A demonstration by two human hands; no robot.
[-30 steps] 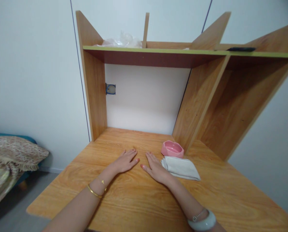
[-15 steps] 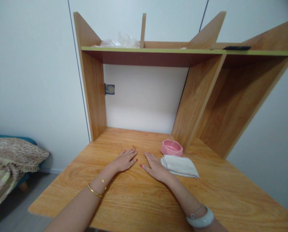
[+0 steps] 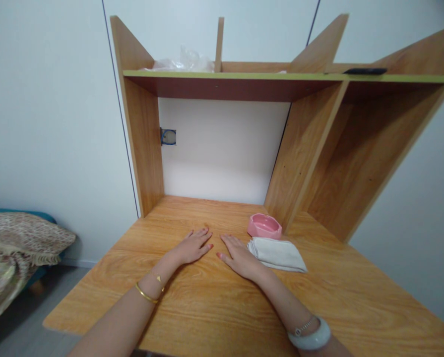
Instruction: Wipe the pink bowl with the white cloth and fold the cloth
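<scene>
My left hand lies palm down on the wooden desk, its fingers apart and holding nothing. Beside it, my right hand also rests flat on the desk with its fingers stretched out and nothing held. A folded white cloth lies just right of my right hand, close to its outer edge. Behind the cloth sits a pink angular dish, with nothing visible inside it.
A wooden shelf unit stands on the back of the desk. Its upper board holds a clear plastic bag and a flat black object. On the far left, a patterned blanket covers a blue seat or bed.
</scene>
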